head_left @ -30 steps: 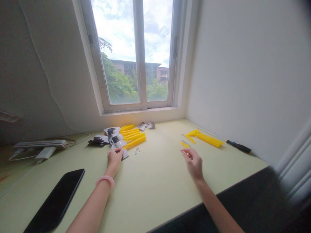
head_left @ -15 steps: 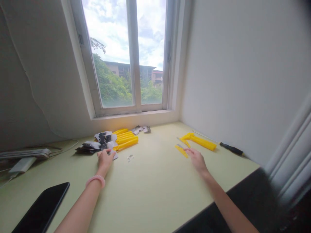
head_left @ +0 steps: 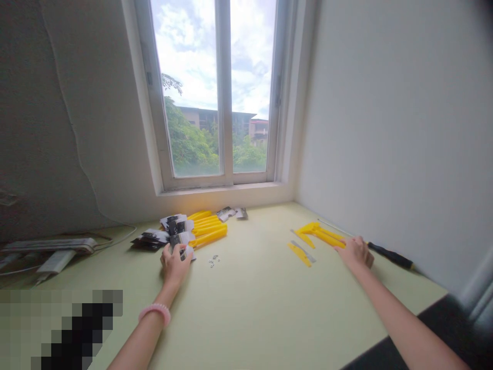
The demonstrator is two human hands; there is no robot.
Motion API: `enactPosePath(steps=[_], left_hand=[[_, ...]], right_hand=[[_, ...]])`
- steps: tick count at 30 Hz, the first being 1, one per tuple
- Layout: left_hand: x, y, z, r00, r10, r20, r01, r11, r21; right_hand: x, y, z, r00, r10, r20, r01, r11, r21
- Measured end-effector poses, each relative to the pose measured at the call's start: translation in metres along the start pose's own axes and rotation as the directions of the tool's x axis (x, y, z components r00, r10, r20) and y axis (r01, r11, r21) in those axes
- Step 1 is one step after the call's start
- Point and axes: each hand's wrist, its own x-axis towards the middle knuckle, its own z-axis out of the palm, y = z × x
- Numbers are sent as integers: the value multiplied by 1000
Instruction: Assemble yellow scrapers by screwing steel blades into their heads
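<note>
My left hand is at the near end of a pile of black-and-white printed cards, its fingers closed on the nearest card. Several yellow plastic handles lie beside these cards, pointing right. On the right, my right hand has its fingers wrapped round the near end of a yellow handle with an angled head. Left of that handle rests a yellow strip with a grey blade-like piece, and a similar yellow piece sits by the head. Small metal parts are scattered right of my left hand.
A screwdriver with a black handle lies along the right wall, just beyond my right hand. Two small card pieces are near the window. A power strip with cables occupies the table's left side. A pixelated dark object is at lower left.
My right hand has let go of the yellow strip with the grey piece, which lies on the table, and moved right to the handle. My left hand stays at the cards. The view has shifted.
</note>
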Motion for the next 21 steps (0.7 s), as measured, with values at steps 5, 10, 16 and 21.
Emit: enactPosePath(steps=[5,10,16,21], left_hand=[[-2,-3,-3,975,135,-176,-149,986,-71],[-16,7,-16,928,209,-307,-293,919,-263],[-60,52,-37,961,206,183,20,611,-791],[-96,78,-46,787,281,550,533,141,-834]], right_hand=[[-6,-4,-11,998,-66,-22,67,997,29],[-35,-26,-43,998,63,-28,-53,959,277],[-127,-99,-82,964,-267,-17,204,693,692],[-201,-153,-106,846,-515,142,215,572,792]])
